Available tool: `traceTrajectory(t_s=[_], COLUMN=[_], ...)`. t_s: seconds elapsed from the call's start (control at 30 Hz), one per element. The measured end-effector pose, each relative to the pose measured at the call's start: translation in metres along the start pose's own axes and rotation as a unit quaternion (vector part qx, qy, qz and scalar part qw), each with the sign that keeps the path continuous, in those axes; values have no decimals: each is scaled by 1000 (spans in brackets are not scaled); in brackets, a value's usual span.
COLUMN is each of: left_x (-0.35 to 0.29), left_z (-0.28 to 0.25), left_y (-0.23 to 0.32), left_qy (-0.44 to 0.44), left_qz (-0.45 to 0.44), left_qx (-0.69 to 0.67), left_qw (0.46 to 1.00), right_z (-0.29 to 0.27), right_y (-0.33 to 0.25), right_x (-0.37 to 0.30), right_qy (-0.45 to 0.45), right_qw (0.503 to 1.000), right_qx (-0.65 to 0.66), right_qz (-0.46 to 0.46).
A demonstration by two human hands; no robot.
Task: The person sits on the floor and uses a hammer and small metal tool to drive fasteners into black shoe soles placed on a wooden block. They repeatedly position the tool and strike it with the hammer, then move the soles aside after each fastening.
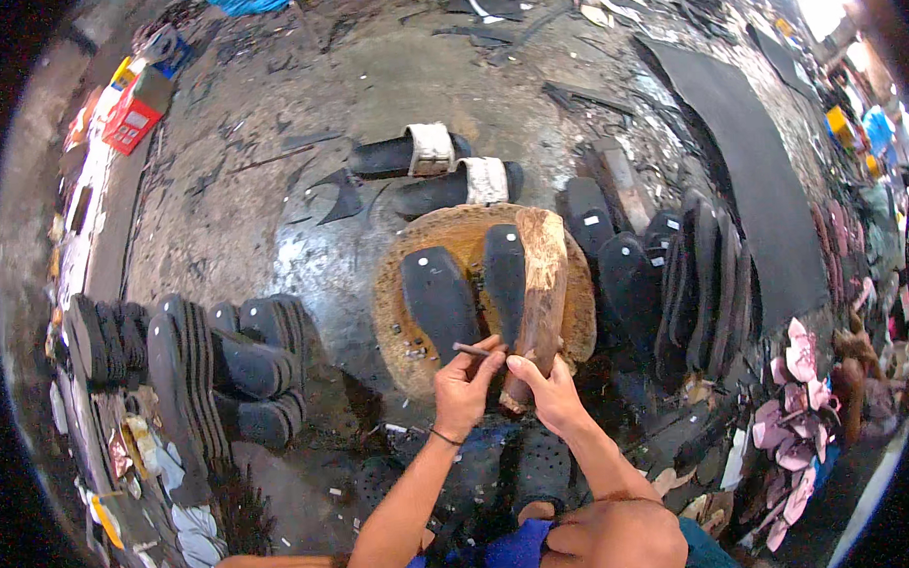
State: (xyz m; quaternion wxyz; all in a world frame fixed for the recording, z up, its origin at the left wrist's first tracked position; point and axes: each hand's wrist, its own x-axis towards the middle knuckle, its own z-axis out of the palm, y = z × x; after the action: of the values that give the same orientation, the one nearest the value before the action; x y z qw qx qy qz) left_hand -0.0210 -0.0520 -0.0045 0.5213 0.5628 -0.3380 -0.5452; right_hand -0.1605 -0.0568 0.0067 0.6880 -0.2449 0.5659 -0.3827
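Currently, a slim dark rod (467, 349) is pinched between thumb and fingers of the left hand (464, 392), near the close edge of a round wooden block (388, 286). A stout wooden club (545, 296) is gripped toward its near end by the right hand (555, 393), its pale, worn end pointed away from the body. On the block, a left black sole (440, 300) and a right black sole (501, 272) are laid side by side, each marked by a pale round spot. The right one is partly hidden by the club; whether they touch cannot be told.

Progress is judged as partial: no straps are borne by this pair, whereas white straps (486, 181) are seen across two soles just beyond the block. More soles are stacked at left (184, 364) and right (710, 285); their stage cannot be determined. Farther right, a black sheet (746, 164) is spread on the floor (378, 91).
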Motion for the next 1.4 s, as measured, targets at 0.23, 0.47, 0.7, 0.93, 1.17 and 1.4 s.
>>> traceTrajectory(t_s=[0.23, 0.47, 0.7, 0.93, 1.17, 1.4], left_x=[108, 153, 143, 137, 160, 19], left_z=[16, 35, 34, 20, 27, 19], left_y=[11, -5, -4, -12, 5, 25], left_qy=[15, 21, 38, -69, 28, -39], left_qz=[36, 85, 209, 224, 79, -12], left_qx=[-114, 49, 210, 449, 201, 118], left_qw=[993, 995, 954, 862, 976, 992], right_z=[-39, -40, -26, -56, -47, -40], right_y=[-22, -27, -118, -28, -10, 8], right_x=[-26, -50, -84, 9, 32, -3], right_qy=[68, 97, 12, -39, -28, -21], right_qw=[995, 990, 960, 933, 998, 990], right_qx=[-25, -56, 48, -344, -60, 130], right_qz=[-73, -87, -277, -99, 16, 44])
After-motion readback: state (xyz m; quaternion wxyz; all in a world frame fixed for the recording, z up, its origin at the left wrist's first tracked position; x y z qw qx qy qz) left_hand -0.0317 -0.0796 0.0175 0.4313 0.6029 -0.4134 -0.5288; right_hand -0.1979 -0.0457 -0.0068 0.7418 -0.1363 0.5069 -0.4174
